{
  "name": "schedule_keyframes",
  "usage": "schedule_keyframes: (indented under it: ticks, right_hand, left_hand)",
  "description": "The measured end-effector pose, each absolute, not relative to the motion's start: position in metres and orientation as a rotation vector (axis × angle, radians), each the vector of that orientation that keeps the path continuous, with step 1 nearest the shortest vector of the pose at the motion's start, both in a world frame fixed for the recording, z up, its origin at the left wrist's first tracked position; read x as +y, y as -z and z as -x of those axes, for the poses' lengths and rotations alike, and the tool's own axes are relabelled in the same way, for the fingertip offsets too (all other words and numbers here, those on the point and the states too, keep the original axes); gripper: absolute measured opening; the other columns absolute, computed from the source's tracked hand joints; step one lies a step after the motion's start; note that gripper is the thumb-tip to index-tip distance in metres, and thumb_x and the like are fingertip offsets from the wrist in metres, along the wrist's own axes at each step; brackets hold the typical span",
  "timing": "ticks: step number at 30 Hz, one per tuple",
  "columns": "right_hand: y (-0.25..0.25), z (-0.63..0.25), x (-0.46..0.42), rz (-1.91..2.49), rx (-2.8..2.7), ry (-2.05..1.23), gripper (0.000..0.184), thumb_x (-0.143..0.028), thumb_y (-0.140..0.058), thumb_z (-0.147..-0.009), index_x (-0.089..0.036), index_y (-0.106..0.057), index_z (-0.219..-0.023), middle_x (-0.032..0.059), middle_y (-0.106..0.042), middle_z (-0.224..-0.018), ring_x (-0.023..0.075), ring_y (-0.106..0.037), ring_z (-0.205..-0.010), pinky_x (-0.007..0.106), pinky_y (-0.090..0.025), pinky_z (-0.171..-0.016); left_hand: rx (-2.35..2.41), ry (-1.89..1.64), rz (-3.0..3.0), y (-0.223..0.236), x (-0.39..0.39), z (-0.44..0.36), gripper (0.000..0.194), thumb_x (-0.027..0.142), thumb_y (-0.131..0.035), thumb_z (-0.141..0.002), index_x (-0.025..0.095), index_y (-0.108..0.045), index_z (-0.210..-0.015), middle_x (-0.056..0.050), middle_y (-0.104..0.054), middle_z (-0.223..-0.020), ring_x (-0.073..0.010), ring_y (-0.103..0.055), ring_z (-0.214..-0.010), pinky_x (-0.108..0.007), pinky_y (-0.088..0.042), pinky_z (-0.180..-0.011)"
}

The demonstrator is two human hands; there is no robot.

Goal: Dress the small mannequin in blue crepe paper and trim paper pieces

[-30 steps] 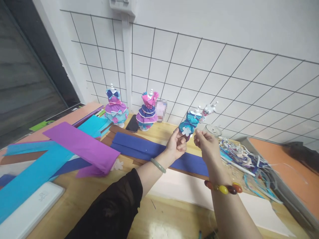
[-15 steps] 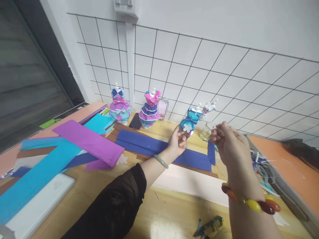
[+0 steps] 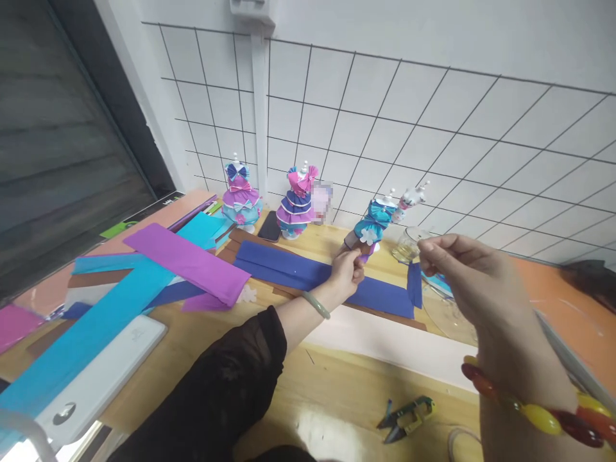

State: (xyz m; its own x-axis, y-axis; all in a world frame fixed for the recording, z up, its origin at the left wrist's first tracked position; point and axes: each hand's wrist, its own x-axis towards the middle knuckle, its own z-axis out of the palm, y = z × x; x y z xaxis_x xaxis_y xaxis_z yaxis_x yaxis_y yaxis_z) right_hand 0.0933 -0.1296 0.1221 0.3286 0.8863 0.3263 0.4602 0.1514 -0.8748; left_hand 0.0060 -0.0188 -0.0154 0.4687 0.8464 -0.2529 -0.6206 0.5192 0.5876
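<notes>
At the table's far side, my left hand [image 3: 345, 274] is closed at the lower part of a small dress form [image 3: 378, 215] in a teal crepe-paper dress. It leans to the right, and a white flower [image 3: 368, 236] sits on its skirt. Something brown shows by my fingertips; the exact grip is partly hidden. My right hand [image 3: 462, 266] is raised to the right of the form, thumb and forefinger pinched together. Whatever they hold is too fine to make out. Behind it stands a clear glass cup [image 3: 407, 245], and a white cat figurine [image 3: 412, 199] is beside the form.
Two more dressed forms, a pink-and-teal one [image 3: 240, 199] and a tiered one [image 3: 296, 205], stand by a phone [image 3: 269, 226]. Crepe strips in purple [image 3: 187, 263], blue [image 3: 279, 266] and turquoise [image 3: 110, 314] cover the table, with a white strip [image 3: 394, 343]. Snips [image 3: 409, 417] lie near the front.
My right hand has swung lower and to the right in view, its fingers still pinched. My left hand has turned more palm-down at the dress form. The whole view has shifted slightly.
</notes>
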Motion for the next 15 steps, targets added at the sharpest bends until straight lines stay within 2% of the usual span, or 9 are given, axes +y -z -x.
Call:
schedule_keyframes:
  ticks: [4, 7, 10, 12, 15]
  right_hand:
    - [-0.141, -0.088, -0.146, 1.568, -1.315, -0.354, 0.032, -0.047, -0.068, -0.074, -0.021, -0.057, -0.057, -0.0007, -0.05, -0.05, 0.0107, -0.041, -0.044, 0.026, -0.027, -0.04]
    - [-0.15, -0.087, -0.157, 1.608, -1.412, -0.317, 0.045, -0.051, -0.055, -0.083, -0.02, -0.054, -0.051, -0.0006, -0.046, -0.046, 0.0106, -0.042, -0.044, 0.026, -0.031, -0.043]
    - [-0.152, -0.097, -0.167, 1.677, -1.646, -0.437, 0.052, -0.058, -0.049, -0.083, -0.02, -0.054, -0.049, 0.0012, -0.049, -0.048, 0.0121, -0.046, -0.048, 0.026, -0.036, -0.048]
    - [-0.147, -0.108, -0.175, 1.777, -1.819, -0.629, 0.049, -0.06, -0.05, -0.082, -0.02, -0.058, -0.055, 0.0025, -0.055, -0.056, 0.0137, -0.05, -0.055, 0.025, -0.041, -0.053]
    - [-0.13, -0.124, -0.191, 1.881, -1.953, -0.953, 0.037, -0.055, -0.052, -0.082, -0.02, -0.066, -0.08, 0.0036, -0.064, -0.073, 0.0158, -0.058, -0.067, 0.026, -0.046, -0.062]
  left_hand:
    - [0.571, -0.836, -0.556, 0.013, -0.022, 0.003, 0.016, 0.027, -0.058, -0.075, 0.016, -0.048, -0.069, 0.007, -0.043, -0.05, -0.0004, -0.024, -0.03, -0.017, -0.011, -0.033]
    - [0.573, -0.715, -0.67, 0.013, -0.028, 0.008, 0.022, 0.032, -0.057, -0.077, 0.015, -0.049, -0.065, 0.005, -0.044, -0.047, -0.0011, -0.027, -0.03, -0.017, -0.013, -0.033]
    - [0.58, -0.614, -0.784, 0.014, -0.034, 0.01, 0.025, 0.033, -0.059, -0.076, 0.014, -0.052, -0.062, 0.003, -0.047, -0.045, -0.0017, -0.029, -0.03, -0.017, -0.012, -0.033]
    - [0.58, -0.554, -0.891, 0.014, -0.038, 0.011, 0.025, 0.033, -0.061, -0.075, 0.013, -0.053, -0.062, 0.002, -0.049, -0.044, -0.0023, -0.031, -0.029, -0.017, -0.012, -0.032]
    - [0.578, -0.444, -1.204, 0.017, -0.043, 0.012, 0.026, 0.036, -0.062, -0.075, 0.013, -0.055, -0.065, 0.002, -0.052, -0.047, -0.003, -0.033, -0.031, -0.016, -0.015, -0.032]
